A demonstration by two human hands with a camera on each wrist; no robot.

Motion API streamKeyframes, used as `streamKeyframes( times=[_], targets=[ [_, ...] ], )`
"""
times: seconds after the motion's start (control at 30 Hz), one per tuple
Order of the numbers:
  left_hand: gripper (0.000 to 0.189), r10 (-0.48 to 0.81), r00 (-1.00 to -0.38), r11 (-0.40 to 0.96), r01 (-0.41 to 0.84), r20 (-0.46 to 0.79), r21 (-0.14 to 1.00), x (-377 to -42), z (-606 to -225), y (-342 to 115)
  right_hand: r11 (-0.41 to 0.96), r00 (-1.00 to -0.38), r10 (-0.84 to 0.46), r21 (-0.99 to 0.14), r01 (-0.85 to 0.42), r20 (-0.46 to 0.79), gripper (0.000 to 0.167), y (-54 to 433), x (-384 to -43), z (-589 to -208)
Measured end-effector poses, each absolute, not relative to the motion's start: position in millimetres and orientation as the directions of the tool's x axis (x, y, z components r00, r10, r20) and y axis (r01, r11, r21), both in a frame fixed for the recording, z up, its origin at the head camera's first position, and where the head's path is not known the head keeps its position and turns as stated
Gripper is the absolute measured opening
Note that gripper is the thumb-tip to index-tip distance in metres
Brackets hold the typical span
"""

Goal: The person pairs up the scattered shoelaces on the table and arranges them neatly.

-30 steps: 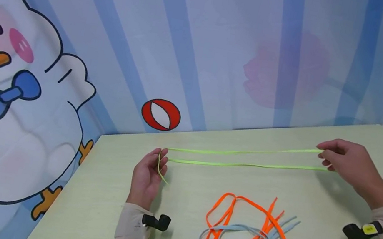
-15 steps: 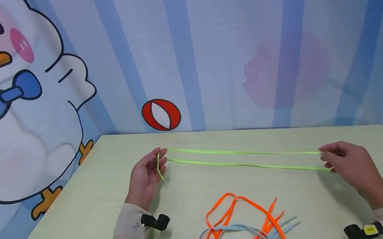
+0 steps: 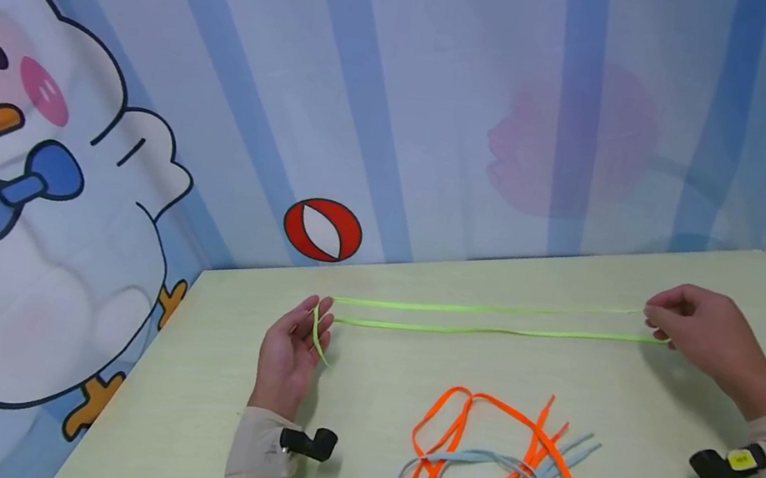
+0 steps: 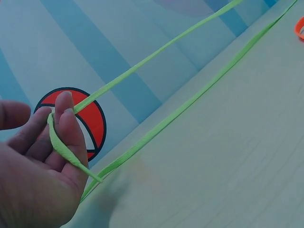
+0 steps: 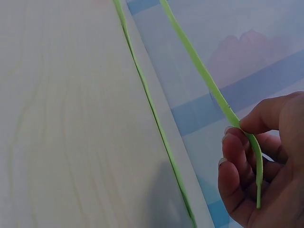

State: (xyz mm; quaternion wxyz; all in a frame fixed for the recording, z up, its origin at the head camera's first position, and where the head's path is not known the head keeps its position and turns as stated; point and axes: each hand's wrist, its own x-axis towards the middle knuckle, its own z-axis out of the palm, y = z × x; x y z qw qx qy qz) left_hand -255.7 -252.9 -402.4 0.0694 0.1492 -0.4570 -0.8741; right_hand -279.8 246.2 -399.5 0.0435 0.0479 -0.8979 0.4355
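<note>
A yellow-green shoelace stretches between both hands above the table. My left hand, palm up, holds one end between its fingers; in the left wrist view the lace's tip hangs across the palm and the thumb stands apart. At the right, my right hand pinches the other end between thumb and fingertips, its tip lying over the curled fingers in the right wrist view. A second yellow-green strand lies straight along the table just nearer; whether it joins the held lace is hidden.
Orange shoelaces and light blue shoelaces lie tangled together on the pale table, nearer than the green strands. Behind the table hangs a striped backdrop with a printed duck.
My right hand has shifted slightly to the right and down. The left hand has drifted a little leftward. Both keep hold of the lace, while the orange and blue laces stay put.
</note>
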Motion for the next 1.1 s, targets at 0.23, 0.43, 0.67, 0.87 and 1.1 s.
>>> streamKeyframes(
  times=[0.23, 0.43, 0.67, 0.87, 1.1],
  targets=[
    [0.035, -0.253, -0.944, -0.572, -0.031, -0.212, 0.819, -258, -406, -254, 0.629, -0.995, -0.052, -0.771, -0.102, 0.09, 0.041, 247, -279, -403],
    [0.037, -0.247, -0.94, -0.562, -0.059, -0.235, 0.825, -258, -410, -254, 0.623, -0.995, -0.062, -0.775, -0.105, 0.084, 0.04, 245, -278, -404],
    [0.044, -0.227, -0.942, -0.545, -0.087, -0.247, 0.834, -258, -412, -254, 0.639, -0.994, -0.081, -0.761, -0.111, 0.077, 0.042, 246, -280, -406],
    [0.048, -0.221, -0.942, -0.557, -0.091, -0.253, 0.826, -259, -413, -255, 0.64, -0.994, -0.083, -0.76, -0.108, 0.071, 0.039, 247, -282, -409],
    [0.046, -0.224, -0.942, -0.603, -0.066, -0.248, 0.795, -258, -414, -257, 0.64, -0.994, -0.077, -0.761, -0.104, 0.072, 0.037, 248, -282, -410]
  ],
)
